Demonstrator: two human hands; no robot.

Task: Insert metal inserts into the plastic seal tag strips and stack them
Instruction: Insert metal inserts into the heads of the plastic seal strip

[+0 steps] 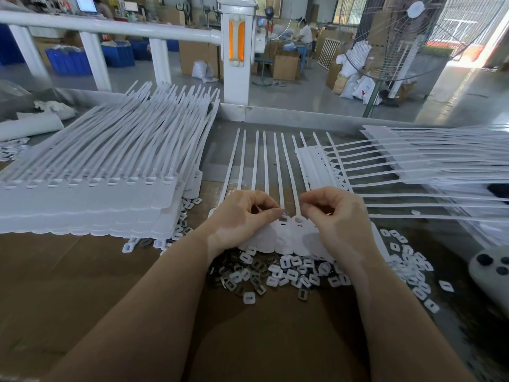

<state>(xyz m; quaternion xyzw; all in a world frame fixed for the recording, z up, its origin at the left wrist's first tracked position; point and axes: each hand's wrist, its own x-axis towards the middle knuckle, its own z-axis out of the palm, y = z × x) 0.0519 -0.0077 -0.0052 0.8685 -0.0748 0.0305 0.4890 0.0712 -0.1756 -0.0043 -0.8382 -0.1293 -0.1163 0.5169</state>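
A white seal tag strip (286,232) lies flat in front of me, its thin tails (265,164) pointing away. My left hand (242,219) rests on the strip's left part, thumb and forefinger pinching a small dark metal insert (283,214) at a tag's slot. My right hand (336,216) sits on the strip's right part with fingers curled; what it holds is hidden. A loose heap of metal inserts and white plastic caps (278,274) lies just below the strip on the brown cardboard.
A tall stack of seal tag strips (91,188) fills the left side. Another pile of strips (413,166) lies at right, tails running sideways. A grey controller (493,274) sits at the right edge. Beyond a white railing (110,28) is the factory floor and a fan (407,37).
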